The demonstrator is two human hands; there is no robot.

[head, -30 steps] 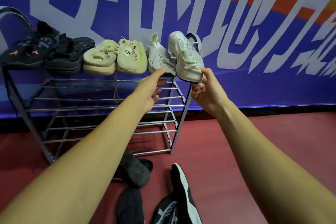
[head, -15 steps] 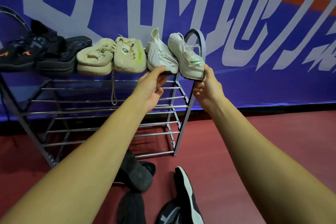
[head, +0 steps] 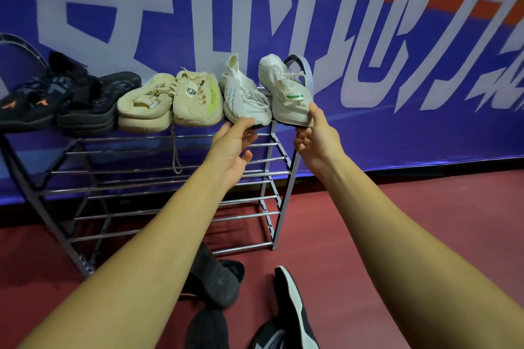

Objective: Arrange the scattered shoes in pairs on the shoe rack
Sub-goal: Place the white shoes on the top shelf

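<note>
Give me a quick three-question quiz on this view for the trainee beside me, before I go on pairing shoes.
1. True or false: the right hand pinches the toe of the white laced sneaker with a green label.
2. Where do the two cream fabric shoes sit? A: on the top shelf of the grey metal-bar shoe rack; B: on the floor; C: on the lowest shelf.
3. Which hand holds the toe of the white knit shoe with dark speckles?

Key: 1 true; 2 A; 3 the left hand.
</note>
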